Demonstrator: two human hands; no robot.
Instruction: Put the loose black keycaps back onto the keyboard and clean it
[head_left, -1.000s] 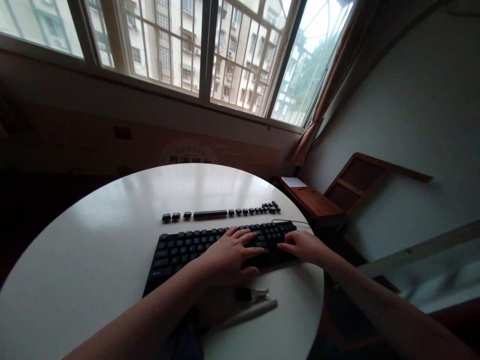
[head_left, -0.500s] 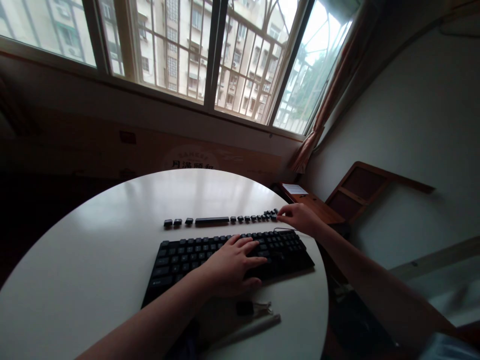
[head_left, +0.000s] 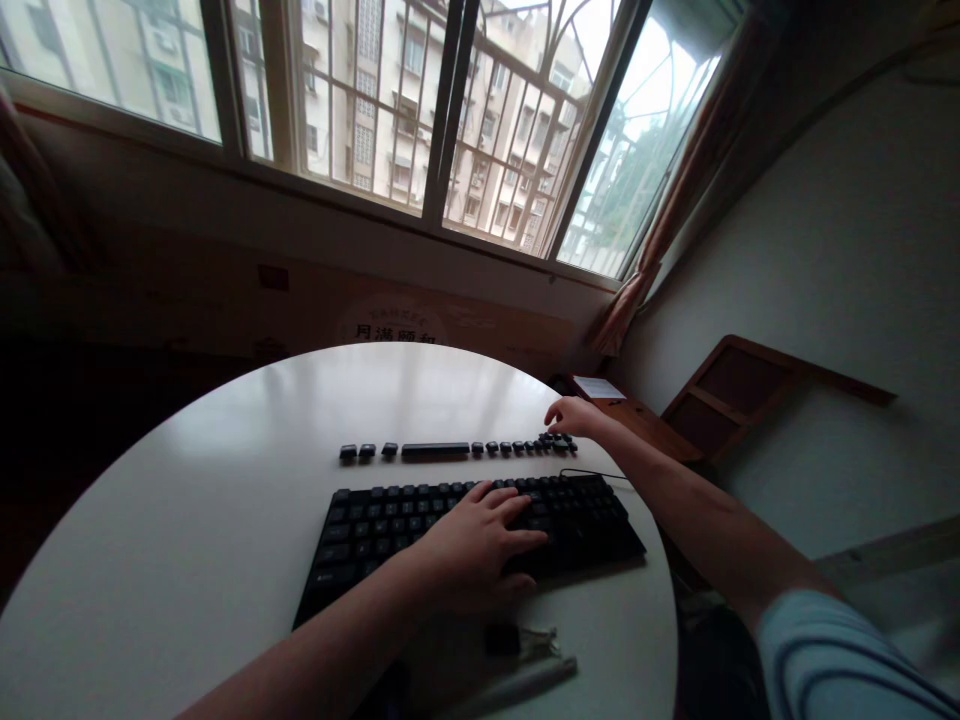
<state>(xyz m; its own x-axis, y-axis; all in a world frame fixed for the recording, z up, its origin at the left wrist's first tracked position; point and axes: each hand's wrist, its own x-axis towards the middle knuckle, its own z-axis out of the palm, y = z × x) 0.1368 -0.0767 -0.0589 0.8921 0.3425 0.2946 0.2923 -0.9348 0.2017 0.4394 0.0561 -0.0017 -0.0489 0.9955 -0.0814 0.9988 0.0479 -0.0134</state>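
Observation:
A black keyboard (head_left: 375,530) lies on the round white table (head_left: 187,520). My left hand (head_left: 480,545) rests flat on its middle keys, fingers spread. Behind the keyboard runs a row of loose black keycaps (head_left: 457,450), with a long spacebar cap (head_left: 435,451) among them. My right hand (head_left: 574,415) reaches over the right end of that row, fingertips down at a small cluster of keycaps (head_left: 559,442). Whether it holds a cap I cannot tell.
A small black piece (head_left: 501,640) and a white stick-like tool (head_left: 517,680) lie near the table's front edge. The keyboard's cable (head_left: 592,472) runs off to the right. A wooden side table (head_left: 637,415) with a paper stands beyond the table's right rim, below the window (head_left: 420,120).
My right hand left the keyboard's right end and moved back to the right end of the keycap row. My left hand stayed on the keyboard. The camera view shifted slightly.

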